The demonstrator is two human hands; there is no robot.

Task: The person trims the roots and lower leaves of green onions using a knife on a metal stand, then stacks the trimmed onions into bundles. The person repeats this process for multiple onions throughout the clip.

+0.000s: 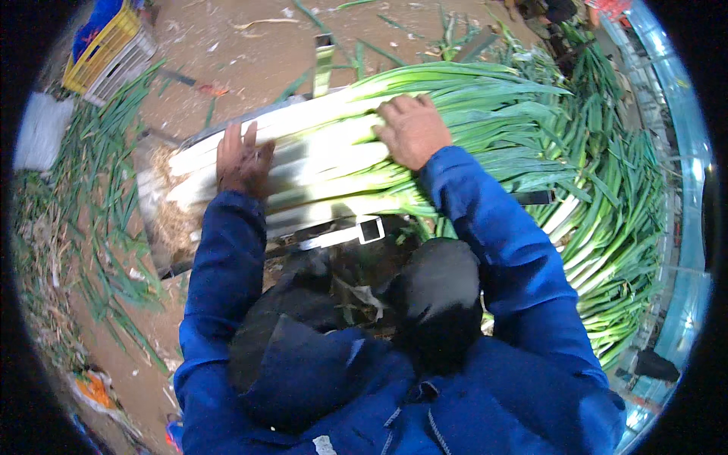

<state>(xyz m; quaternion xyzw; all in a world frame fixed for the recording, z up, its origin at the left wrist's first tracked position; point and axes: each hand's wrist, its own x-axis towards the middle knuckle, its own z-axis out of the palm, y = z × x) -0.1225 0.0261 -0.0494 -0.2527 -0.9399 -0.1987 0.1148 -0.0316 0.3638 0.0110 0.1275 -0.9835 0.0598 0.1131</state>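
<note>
A row of long green onions, likely Welsh onions, lies side by side across a low stand before me. The white shafts point left, ending in tangled roots, and the green leaves fan out to the right. My left hand rests palm down on the shafts near the root end, its fingers spread. Farther right, my right hand lies over the stalks where white turns to green, fingers apart and slightly bent. Neither hand closes around a stalk. Both forearms hide parts of the row.
An upright metal post stands at the stand's far side, and a white-edged bracket sits on the near side. More onions are heaped at right, beside blue plastic sheeting. Leaf scraps litter the left floor. A yellow crate stands upper left.
</note>
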